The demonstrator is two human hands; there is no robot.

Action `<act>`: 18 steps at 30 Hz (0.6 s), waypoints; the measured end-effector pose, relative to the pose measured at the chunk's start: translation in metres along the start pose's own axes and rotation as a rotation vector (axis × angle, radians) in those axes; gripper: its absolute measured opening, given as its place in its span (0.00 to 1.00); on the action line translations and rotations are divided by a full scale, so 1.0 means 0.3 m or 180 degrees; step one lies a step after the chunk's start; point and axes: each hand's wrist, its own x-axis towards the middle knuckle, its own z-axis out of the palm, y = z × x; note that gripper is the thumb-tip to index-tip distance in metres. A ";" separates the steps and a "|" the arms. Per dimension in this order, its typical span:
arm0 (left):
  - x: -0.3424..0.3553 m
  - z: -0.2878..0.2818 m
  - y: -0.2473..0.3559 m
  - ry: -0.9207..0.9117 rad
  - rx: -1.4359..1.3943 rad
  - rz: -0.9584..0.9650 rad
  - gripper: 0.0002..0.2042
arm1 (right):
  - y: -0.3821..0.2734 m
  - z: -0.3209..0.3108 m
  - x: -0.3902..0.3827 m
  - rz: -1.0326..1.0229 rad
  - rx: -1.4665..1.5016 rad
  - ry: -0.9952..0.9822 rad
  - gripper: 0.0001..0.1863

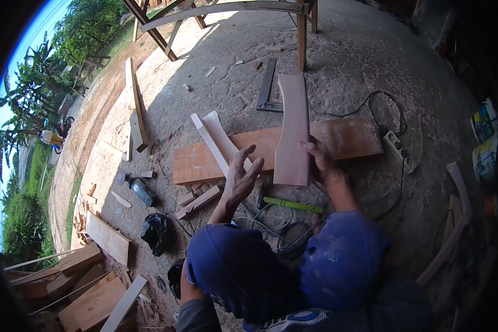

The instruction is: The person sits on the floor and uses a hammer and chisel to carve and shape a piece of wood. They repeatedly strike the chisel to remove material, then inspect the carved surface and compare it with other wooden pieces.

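Note:
My right hand (322,160) grips the lower right edge of a smooth wooden board (294,130) with one long side curved inward. The board stands up in front of me, above a thick reddish plank (227,152) on the floor. Left of the board, my left hand (242,176) is open, fingers apart, with nothing in it. Just beyond that hand, a pale straight strip of wood (209,144) and a pale curved piece (218,130) lean across the plank. Part of my right hand's fingers is hidden behind the board.
An angle grinder (141,192) and a black plastic bag (156,234) lie to the left. A bright green bar (292,205) rests among cables near my knees. A power strip (395,148) is on the right, wood offcuts (94,301) lower left, and a wooden frame (221,8) beyond.

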 end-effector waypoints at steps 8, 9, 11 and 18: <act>0.039 -0.147 -0.386 0.0618 -0.0923 -0.0915 0.37 | 0.012 0.002 0.007 0.0061 0.0521 0.0027 0.35; 0.032 -0.154 -0.391 0.0496 -0.1206 -0.0884 0.35 | 0.014 -0.008 0.004 0.0052 0.0500 0.0041 0.35; 0.010 -0.180 -0.400 0.0322 -0.1744 -0.0716 0.33 | 0.016 -0.024 -0.004 0.0030 0.0450 0.0064 0.35; -0.059 -0.274 -0.392 0.0218 -0.2037 -0.0736 0.30 | 0.019 -0.027 -0.014 0.0019 0.0493 0.0069 0.34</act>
